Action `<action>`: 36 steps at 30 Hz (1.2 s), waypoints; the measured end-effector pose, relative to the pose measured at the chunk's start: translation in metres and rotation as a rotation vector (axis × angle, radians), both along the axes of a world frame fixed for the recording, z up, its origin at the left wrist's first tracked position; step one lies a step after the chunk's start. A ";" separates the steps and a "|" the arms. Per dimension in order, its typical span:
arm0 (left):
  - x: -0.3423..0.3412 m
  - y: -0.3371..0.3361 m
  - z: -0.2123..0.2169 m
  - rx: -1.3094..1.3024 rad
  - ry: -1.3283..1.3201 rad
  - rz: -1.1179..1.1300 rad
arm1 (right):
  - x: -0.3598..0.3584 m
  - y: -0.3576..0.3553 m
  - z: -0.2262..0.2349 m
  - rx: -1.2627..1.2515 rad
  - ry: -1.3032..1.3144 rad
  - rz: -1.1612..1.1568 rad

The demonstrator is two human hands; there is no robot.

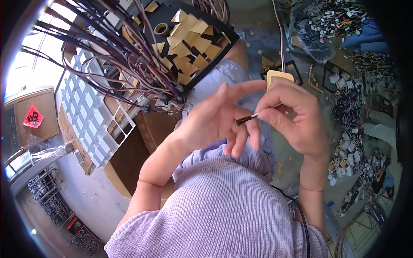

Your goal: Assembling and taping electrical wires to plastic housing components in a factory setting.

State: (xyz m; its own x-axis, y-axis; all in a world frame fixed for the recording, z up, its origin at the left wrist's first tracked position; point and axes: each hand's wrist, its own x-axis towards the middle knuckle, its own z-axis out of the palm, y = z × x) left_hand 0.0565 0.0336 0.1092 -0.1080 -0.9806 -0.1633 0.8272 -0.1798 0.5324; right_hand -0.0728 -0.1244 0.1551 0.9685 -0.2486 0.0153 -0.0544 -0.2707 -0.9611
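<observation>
My right hand (297, 116) pinches a thin short piece with a black tip (245, 121) and a pale end between thumb and forefinger. Its exact kind is too small to make out. The black tip points left, in front of the fingers of my left hand (215, 116). That hand is turned palm up with its fingers spread and its forefinger stretched toward my right hand, and nothing shows in its grip. Just beyond the right knuckles a yellow pad with rounded corners (279, 75) shows in part; whatever supports it is hidden.
Ahead on the left, a black board (228, 34) carries several tan paper pieces (189, 36) and a tape roll (161, 29). Bundles of dark cables (129, 60) hang beside it. A white panel of blocks (88, 103) stands left, near a cardboard box (124, 172). Wire bundles (348, 99) fill the right.
</observation>
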 end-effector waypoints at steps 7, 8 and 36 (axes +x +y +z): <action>-0.011 0.003 -0.005 -0.246 0.589 -0.019 | 0.008 0.016 0.001 -0.121 0.020 -0.074; -0.011 0.003 -0.008 -0.244 0.587 -0.014 | 0.008 0.017 0.001 -0.133 0.012 -0.080; 0.008 0.007 -0.002 -0.104 -0.095 0.010 | 0.009 0.005 0.005 -0.243 0.033 -0.111</action>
State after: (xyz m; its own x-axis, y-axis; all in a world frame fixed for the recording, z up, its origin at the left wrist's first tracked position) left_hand 0.0643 0.0403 0.1073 -0.0867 -0.9938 -0.0699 0.7740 -0.1114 0.6234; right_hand -0.0637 -0.1196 0.1602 0.9364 -0.3463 0.0563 -0.1270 -0.4840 -0.8658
